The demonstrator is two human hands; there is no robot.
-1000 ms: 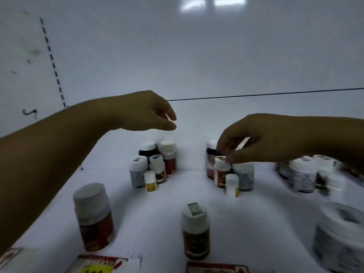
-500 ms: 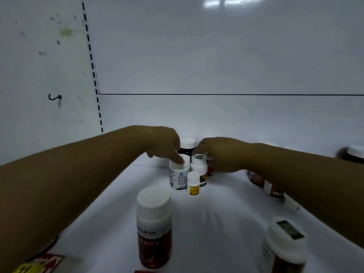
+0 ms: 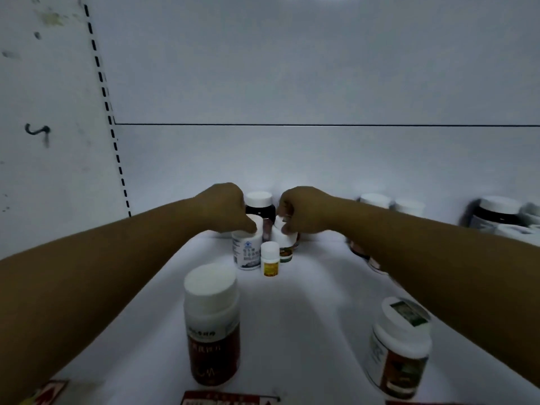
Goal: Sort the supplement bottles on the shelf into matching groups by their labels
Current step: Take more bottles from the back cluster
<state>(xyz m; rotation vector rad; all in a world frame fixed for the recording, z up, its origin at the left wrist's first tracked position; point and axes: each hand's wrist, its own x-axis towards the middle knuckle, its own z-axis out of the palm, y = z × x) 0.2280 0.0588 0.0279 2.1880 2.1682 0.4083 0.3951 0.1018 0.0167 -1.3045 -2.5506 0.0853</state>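
Left hand [image 3: 230, 209] pinches the white bottle [image 3: 247, 249], right hand [image 3: 304, 210] the brown-label bottle [image 3: 285, 244]; lift clear of the small yellow bottle [image 3: 270, 258].

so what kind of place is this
Probably a shop or pharmacy display shelf: a white shelf board holding many white-capped supplement bottles, a slotted upright strip, and red price tags along the front edge.

Both forearms stretched forward, bare, converging toward centre frame. Left hand [image 3: 225, 207] palm down, knuckles up, fingers [image 3: 248, 226] curled downward, tips bunched together. Right hand [image 3: 306, 210] close beside it, not touching, wrist level, fingers [image 3: 287, 228] curled in a pinch. What either grips is unclear.
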